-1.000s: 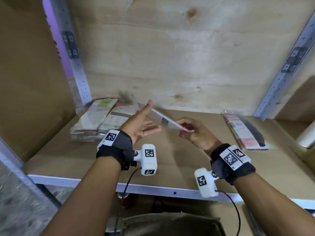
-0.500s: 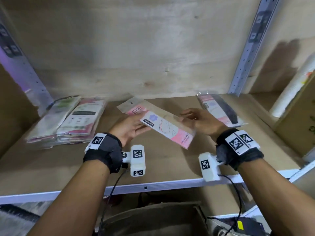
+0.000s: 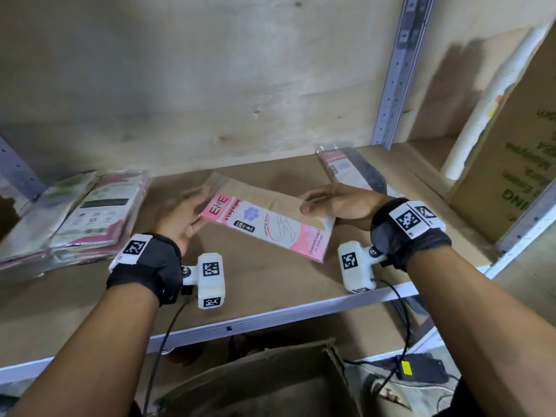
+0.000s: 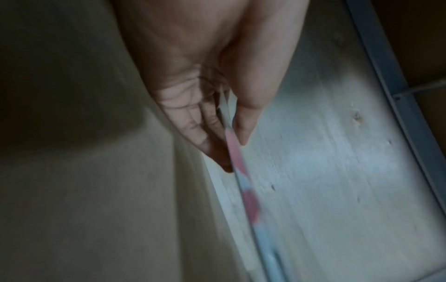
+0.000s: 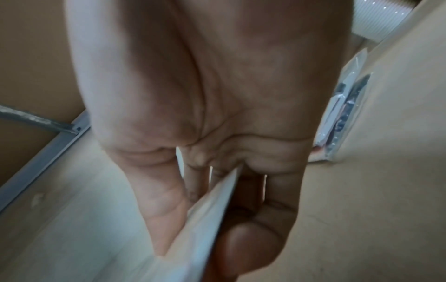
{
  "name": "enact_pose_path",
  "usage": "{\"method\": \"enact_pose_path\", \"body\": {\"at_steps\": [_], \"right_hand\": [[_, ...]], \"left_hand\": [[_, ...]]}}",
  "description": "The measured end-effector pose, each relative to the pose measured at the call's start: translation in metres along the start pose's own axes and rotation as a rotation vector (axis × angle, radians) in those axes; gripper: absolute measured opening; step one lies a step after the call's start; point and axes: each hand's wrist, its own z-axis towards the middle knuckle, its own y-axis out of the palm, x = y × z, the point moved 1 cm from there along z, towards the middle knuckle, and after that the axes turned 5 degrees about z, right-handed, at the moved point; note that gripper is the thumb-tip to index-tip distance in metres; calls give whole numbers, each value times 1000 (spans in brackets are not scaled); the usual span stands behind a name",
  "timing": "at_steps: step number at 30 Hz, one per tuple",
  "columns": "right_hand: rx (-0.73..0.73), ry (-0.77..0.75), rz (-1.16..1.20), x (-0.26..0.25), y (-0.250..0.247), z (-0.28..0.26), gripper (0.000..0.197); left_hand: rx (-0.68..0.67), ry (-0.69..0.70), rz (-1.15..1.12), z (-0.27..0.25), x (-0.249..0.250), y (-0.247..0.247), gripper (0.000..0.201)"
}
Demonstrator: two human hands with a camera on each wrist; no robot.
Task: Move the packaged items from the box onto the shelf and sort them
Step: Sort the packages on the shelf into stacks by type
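A flat pink and white stocking packet [image 3: 267, 219] hangs slightly above the wooden shelf [image 3: 270, 284], held at both ends. My left hand [image 3: 183, 219] pinches its left end between thumb and fingers; the left wrist view shows the packet [image 4: 237, 158] edge-on in that pinch. My right hand [image 3: 329, 206] grips the right end, thumb on top; the right wrist view shows the packet's white edge [image 5: 214, 208] between thumb and fingers. A stack of packets [image 3: 81, 219] lies on the shelf at the left. One more packet [image 3: 352, 171] lies at the back right.
A grey metal upright [image 3: 394, 76] rises at the back right. Beyond it stand a cardboard box [image 3: 511, 164] and a white roll [image 3: 487, 103]. Below the shelf's white front rail [image 3: 270, 319] is the open brown box [image 3: 258, 383].
The packet has turned from edge-on to face-up and come lower over the shelf. Both hands now hold its ends. The head view has swung to the right.
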Motion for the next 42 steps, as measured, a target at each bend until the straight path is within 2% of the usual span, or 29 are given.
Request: {"method": "enact_pose_path", "body": {"at_steps": [2, 6, 8, 10, 12, 14, 17, 21, 24, 27, 31, 35, 42], "right_hand": [[-29, 24, -40, 1, 2, 1, 22], [-33, 33, -23, 1, 6, 2, 23], [-45, 24, -19, -2, 9, 2, 23], [-53, 13, -24, -5, 13, 4, 24], [-65, -6, -28, -9, 18, 6, 25], [-62, -31, -24, -11, 25, 8, 26], [-42, -59, 10, -14, 34, 11, 27], [-31, -88, 43, -17, 43, 17, 21], [-20, -113, 65, -18, 51, 20, 18], [-27, -127, 65, -16, 60, 24, 21], [-34, -113, 62, -18, 66, 27, 22], [-6, -67, 92, -18, 66, 28, 21], [3, -70, 118, -14, 75, 33, 24]], "left_hand": [[10, 55, 139, -1, 2, -10, 19], [72, 128, 413, -4, 6, -15, 38], [84, 128, 549, -5, 10, -17, 47], [60, 109, 594, -5, 12, -22, 51], [7, 54, 487, -8, 14, -28, 52], [-85, -9, 243, -13, 15, -33, 47], [-215, -4, -1, -18, 16, -35, 45], [-244, 97, 37, -26, 21, -35, 32], [-268, 128, 55, -32, 28, -35, 38], [-190, 86, 49, -37, 35, -36, 46], [-111, -61, -102, -40, 37, -40, 29], [-219, -24, -72, -42, 36, -43, 42], [-214, 18, 25, -37, 39, -48, 45]]}}
